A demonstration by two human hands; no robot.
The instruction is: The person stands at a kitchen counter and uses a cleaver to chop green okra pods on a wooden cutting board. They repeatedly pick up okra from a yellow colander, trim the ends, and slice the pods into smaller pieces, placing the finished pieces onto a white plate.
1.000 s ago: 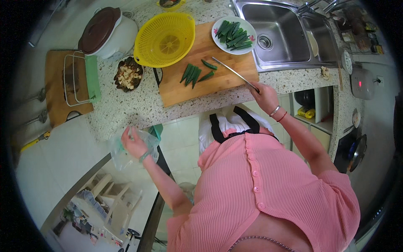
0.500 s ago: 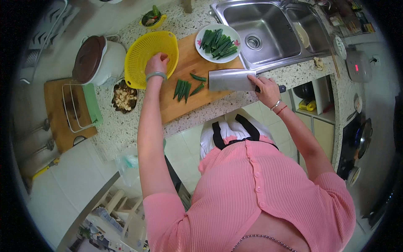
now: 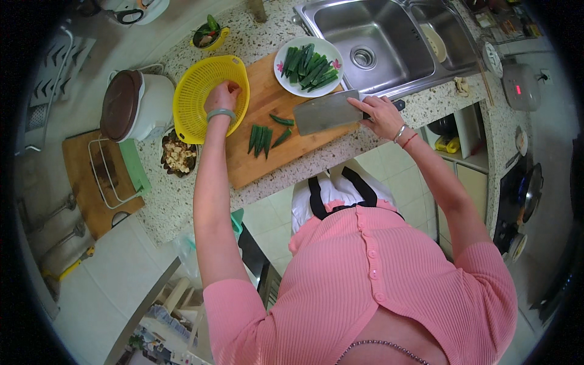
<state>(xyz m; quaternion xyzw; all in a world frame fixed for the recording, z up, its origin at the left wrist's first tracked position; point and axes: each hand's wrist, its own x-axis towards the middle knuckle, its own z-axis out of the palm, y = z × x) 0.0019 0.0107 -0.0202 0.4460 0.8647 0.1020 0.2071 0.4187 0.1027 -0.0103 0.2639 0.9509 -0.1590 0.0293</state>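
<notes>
My left hand [image 3: 222, 98] is inside the yellow colander [image 3: 188, 76], its fingers curled together; whether they pinch anything is hidden. In my right hand [image 3: 381, 117] is a cleaver [image 3: 322, 113], gripped by its dark handle with the index finger along the blade. Its broad blade lies low over the right part of the wooden cutting board [image 3: 255, 171]. Left of the blade, several green okra pods [image 3: 260, 141] lie side by side, with two separate pieces [image 3: 281, 120] beside them. A white plate [image 3: 334, 53] at the board's far edge holds many cut green pieces.
Beyond the board's right end is a steel double sink [image 3: 401, 55]. A dark bowl of pale chopped pieces [image 3: 179, 156] and a white cooker with a brown lid [image 3: 121, 104] stand left of the colander. Behind it sits a small yellow bowl [image 3: 217, 41] with green peppers.
The cleaver has turned, its handle end swinging away from me and its blade tip toward me. My left hand stays in the colander. The whole view has shifted slightly.
</notes>
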